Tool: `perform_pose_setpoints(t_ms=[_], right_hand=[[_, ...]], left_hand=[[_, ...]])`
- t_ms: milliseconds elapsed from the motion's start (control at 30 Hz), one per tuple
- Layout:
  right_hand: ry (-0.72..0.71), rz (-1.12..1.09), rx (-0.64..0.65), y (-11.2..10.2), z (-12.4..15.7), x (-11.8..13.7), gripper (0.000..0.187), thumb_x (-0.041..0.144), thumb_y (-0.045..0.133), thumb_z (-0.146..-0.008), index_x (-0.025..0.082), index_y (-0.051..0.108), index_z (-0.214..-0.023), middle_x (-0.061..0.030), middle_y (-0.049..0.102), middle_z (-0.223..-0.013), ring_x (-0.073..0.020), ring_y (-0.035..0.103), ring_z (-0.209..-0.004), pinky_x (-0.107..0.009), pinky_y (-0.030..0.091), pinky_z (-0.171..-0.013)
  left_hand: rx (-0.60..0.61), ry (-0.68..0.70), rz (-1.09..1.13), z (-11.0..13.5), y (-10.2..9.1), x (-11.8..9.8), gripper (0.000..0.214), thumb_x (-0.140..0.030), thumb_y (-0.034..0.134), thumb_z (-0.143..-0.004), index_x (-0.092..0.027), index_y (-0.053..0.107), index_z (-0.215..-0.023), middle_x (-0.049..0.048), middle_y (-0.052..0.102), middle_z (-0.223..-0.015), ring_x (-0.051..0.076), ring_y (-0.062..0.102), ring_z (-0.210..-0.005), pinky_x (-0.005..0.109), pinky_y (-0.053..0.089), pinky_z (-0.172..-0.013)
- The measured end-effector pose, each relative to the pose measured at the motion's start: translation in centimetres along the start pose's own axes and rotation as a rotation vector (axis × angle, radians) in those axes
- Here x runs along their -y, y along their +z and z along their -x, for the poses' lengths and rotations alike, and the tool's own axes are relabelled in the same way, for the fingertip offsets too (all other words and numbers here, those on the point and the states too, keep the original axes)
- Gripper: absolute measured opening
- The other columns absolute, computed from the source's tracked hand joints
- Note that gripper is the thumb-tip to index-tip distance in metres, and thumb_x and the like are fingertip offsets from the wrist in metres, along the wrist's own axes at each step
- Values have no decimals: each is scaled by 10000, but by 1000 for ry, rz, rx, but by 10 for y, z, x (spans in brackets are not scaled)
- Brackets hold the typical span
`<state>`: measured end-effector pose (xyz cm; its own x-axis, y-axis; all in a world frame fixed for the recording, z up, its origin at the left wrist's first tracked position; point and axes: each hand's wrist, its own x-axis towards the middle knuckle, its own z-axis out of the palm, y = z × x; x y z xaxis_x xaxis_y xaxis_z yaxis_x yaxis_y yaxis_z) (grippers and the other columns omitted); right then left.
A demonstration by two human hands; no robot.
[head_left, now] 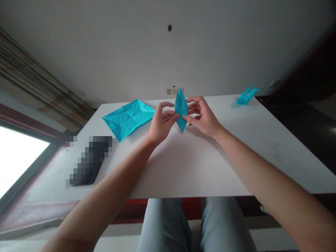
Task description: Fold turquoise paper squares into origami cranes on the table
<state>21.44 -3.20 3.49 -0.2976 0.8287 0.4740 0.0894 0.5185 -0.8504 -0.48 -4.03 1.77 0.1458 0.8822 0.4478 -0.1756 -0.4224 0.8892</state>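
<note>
A folded turquoise paper piece point(181, 106), narrow and pointed at both ends, is held upright above the white table point(189, 164). My left hand point(161, 122) pinches its left side with thumb and fingers. My right hand point(203, 117) pinches its right side, fingers curled. Both hands meet at the paper's middle.
A creased, unfolded turquoise sheet point(128, 117) lies flat on the table to the left. A finished turquoise paper bird point(246, 95) stands at the far right corner. A dark flat object point(89, 161), pixelated, lies near the left front edge. A wall with an outlet point(172, 91) stands behind.
</note>
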Motion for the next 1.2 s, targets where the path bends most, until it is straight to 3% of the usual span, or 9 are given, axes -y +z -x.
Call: perform_pose_setpoints(t_ms=[167,367,567,800,933,1067,1200], right_hand=[[-35,17,-23,0,-2,-3,485,457,943,-916,360,657,-1295,-35,736,-1289,-241,763,-1081,-308,607,-649],[-68,30,-66,-2,-1,2,643,470,942,-901,394,629,-1458,-46,696,-1310,-244,730,-1094,-369,677,-809],[-78,-3,-117,-1,-3,-1,529,500,945,-880,381,676,-1320,-43,690,-1291,-247,721,-1082,-398,680,-823],[14,-127,-126,-5,-10,2,623,653,1011,-758,327,677,-1170,-28,721,-1240,-227,722,-1070,-357,667,-845],[72,-195,-119,-6,-11,5,579,644,1003,-765,298,718,-1132,-24,749,-1175,-207,722,-1011,-358,644,-886],[90,-160,-83,-7,-11,5,473,637,972,-808,274,772,-1036,-27,769,-1092,-226,730,-1006,-393,636,-927],[70,-78,-27,-6,-9,2,452,621,1008,-786,276,803,-992,-37,774,-1182,-240,746,-1061,-384,637,-901]], left_hand=[[16,2,-21,0,0,2,540,-520,971,-933,-264,579,-1202,-3,841,-950,174,841,-881,302,670,-842],[45,-22,-44,2,0,1,444,-452,950,-951,-252,621,-1172,4,844,-928,158,803,-839,273,610,-794],[80,-24,-103,3,0,-2,403,-442,941,-952,-242,657,-1156,13,836,-920,151,759,-803,262,546,-738],[101,-5,-135,4,2,-5,407,-436,958,-926,-240,676,-1143,16,819,-941,148,744,-808,249,540,-713],[119,-24,-115,5,3,-5,408,-401,944,-932,-240,656,-1173,9,809,-945,128,719,-777,236,532,-705],[113,-28,-77,5,4,-5,461,-413,932,-947,-258,608,-1236,-3,807,-961,125,728,-766,239,546,-702],[67,19,-67,4,3,-4,494,-436,937,-949,-277,603,-1276,-15,797,-974,140,784,-828,250,595,-745]])
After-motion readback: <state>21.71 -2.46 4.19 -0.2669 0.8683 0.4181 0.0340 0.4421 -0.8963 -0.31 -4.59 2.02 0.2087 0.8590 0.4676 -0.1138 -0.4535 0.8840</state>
